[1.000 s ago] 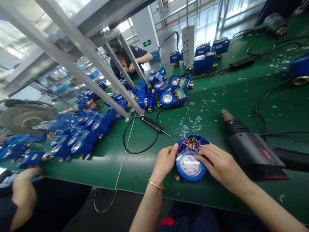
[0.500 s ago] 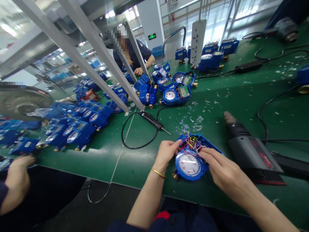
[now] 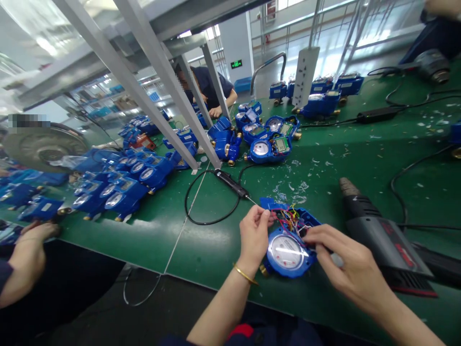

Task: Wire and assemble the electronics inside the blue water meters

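A blue water meter (image 3: 288, 252) with a round white dial lies on the green table (image 3: 342, 158) near its front edge. Its open upper compartment shows a tangle of coloured wires (image 3: 293, 222). My left hand (image 3: 254, 238) pinches wires at the meter's upper left, fingers closed. My right hand (image 3: 345, 269) rests against the meter's right side, fingers curled at the wire compartment; whether it holds anything is hidden.
A grey heat gun (image 3: 382, 235) lies just right of the meter. A black electric screwdriver (image 3: 230, 183) with looped cable lies behind. Several blue meters (image 3: 268, 149) are piled farther back and left. A co-worker's hand (image 3: 30, 240) rests at the left edge; another person works behind.
My left hand has lifted from the meter's side to pinch wires at its top. My right hand slid down along the right side. The view shifted slightly.
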Demonstrator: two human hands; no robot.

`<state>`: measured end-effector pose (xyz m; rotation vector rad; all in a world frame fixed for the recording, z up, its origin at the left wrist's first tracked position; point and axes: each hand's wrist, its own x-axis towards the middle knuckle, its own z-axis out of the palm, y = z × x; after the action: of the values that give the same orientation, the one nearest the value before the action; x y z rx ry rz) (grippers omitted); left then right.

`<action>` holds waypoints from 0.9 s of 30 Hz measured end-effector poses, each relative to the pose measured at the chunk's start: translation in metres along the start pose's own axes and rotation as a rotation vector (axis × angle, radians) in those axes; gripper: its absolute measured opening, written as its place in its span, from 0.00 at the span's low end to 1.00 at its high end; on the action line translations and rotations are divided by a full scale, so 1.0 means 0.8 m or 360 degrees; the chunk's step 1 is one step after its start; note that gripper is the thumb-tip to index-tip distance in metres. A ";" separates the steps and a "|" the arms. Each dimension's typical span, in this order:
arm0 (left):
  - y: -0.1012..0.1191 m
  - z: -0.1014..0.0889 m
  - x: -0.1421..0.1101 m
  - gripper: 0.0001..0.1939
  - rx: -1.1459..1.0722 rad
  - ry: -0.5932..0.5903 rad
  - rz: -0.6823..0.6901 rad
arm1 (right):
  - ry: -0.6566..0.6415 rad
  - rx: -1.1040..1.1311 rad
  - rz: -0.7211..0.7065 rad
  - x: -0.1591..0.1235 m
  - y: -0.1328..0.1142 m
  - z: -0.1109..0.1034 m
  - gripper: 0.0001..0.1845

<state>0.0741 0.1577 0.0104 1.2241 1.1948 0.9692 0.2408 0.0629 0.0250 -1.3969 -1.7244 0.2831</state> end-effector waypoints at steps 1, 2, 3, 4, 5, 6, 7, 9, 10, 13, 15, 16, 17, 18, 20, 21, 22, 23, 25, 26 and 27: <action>0.001 0.001 -0.003 0.12 0.0060 0.0038 0.0122 | 0.0064 0.0029 0.0177 0.007 0.000 0.000 0.08; 0.001 0.002 -0.007 0.11 0.0117 0.0073 0.0224 | 0.0137 0.0054 0.0364 0.016 0.000 0.000 0.09; 0.002 0.002 -0.011 0.11 0.0166 0.0105 0.0303 | 0.0193 0.0080 0.0538 0.027 0.001 0.000 0.13; 0.003 0.002 -0.014 0.11 0.0206 0.0132 0.0364 | 0.0210 0.0098 0.0680 0.039 0.003 0.001 0.17; 0.004 0.003 -0.017 0.11 0.0237 0.0156 0.0418 | 0.0188 0.0102 0.0779 0.052 0.004 0.003 0.22; 0.004 0.003 -0.020 0.11 0.0261 0.0173 0.0468 | 0.0124 0.0094 0.0836 0.065 0.005 0.005 0.25; 0.003 0.003 -0.023 0.10 0.0273 0.0174 0.0517 | 0.0025 0.0083 0.0859 0.076 0.006 0.008 0.28; 0.001 0.002 -0.027 0.10 0.0244 0.0138 0.0597 | -0.0163 0.0093 0.0838 0.094 0.008 0.012 0.26; -0.001 0.002 -0.029 0.10 0.0202 0.0109 0.0619 | -0.0215 0.0124 0.0818 0.099 0.009 0.014 0.23; -0.007 0.000 -0.030 0.11 0.0032 0.0030 0.0569 | -0.0160 0.0271 0.0788 0.102 0.015 0.017 0.15; -0.009 -0.001 -0.027 0.12 -0.0084 -0.0007 0.0480 | -0.0077 0.0437 0.0805 0.096 0.021 0.018 0.13; -0.009 -0.002 -0.025 0.12 -0.0138 -0.0024 0.0436 | -0.0041 0.0530 0.0821 0.093 0.024 0.018 0.13; -0.009 -0.002 -0.022 0.12 -0.0186 -0.0045 0.0395 | -0.0006 0.0623 0.0839 0.091 0.026 0.018 0.14; -0.009 -0.002 -0.019 0.13 -0.0222 -0.0066 0.0353 | 0.0027 0.0710 0.0863 0.088 0.026 0.017 0.14; -0.007 0.000 -0.012 0.15 -0.0271 -0.0110 0.0267 | 0.0111 0.0864 0.0917 0.086 0.024 0.016 0.16; -0.006 0.001 -0.009 0.15 -0.0285 -0.0126 0.0225 | 0.0152 0.0939 0.0944 0.085 0.022 0.016 0.16; -0.005 0.002 -0.006 0.17 -0.0288 -0.0131 0.0186 | 0.0188 0.1016 0.0971 0.084 0.019 0.016 0.17; -0.003 0.004 -0.003 0.18 -0.0279 -0.0127 0.0149 | 0.0221 0.1088 0.0997 0.084 0.017 0.016 0.18; 0.000 0.007 0.003 0.20 -0.0252 -0.0130 0.0067 | 0.0282 0.1219 0.1042 0.082 0.013 0.016 0.19; 0.002 0.009 0.006 0.21 -0.0250 -0.0147 0.0024 | 0.0308 0.1284 0.1062 0.081 0.013 0.017 0.20; 0.003 0.010 0.008 0.21 -0.0274 -0.0180 -0.0015 | 0.0339 0.1352 0.1082 0.080 0.013 0.019 0.20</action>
<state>0.0832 0.1633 0.0114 1.1203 1.0067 0.9623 0.2376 0.1276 0.0401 -1.2281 -0.7280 1.0546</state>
